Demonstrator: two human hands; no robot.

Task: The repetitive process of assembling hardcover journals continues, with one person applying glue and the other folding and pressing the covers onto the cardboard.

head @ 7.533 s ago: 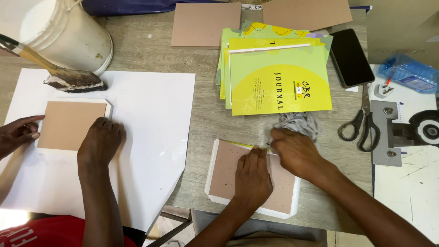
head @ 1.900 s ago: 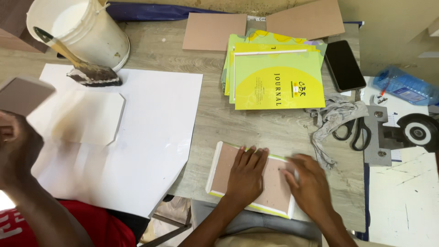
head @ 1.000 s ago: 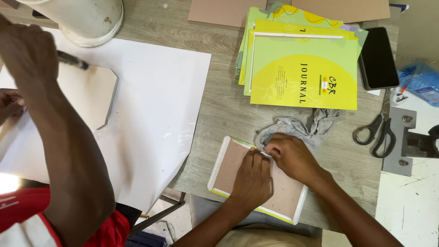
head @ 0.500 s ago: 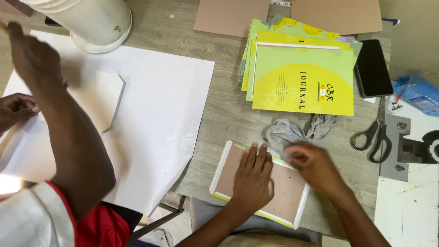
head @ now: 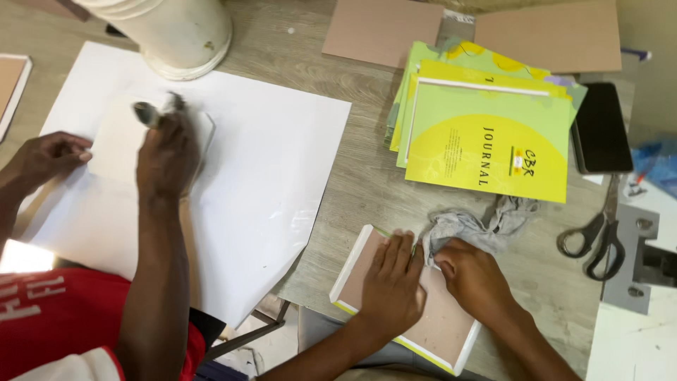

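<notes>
Pressing flat, fingers together, left hand [head: 390, 286] on board-lined cover [head: 405, 303] at table [head: 338, 204] near edge. Right hand [head: 474, 276] clamped on grey cloth [head: 469, 226], touching cover.

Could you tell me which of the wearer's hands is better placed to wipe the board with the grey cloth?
The right hand: it already grips the grey cloth at the board's edge, while the left hand lies flat, pinning it.

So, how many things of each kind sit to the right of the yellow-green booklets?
Black phones: 1
Scissors: 1
Grey metal tools: 1
Total: 3
</notes>
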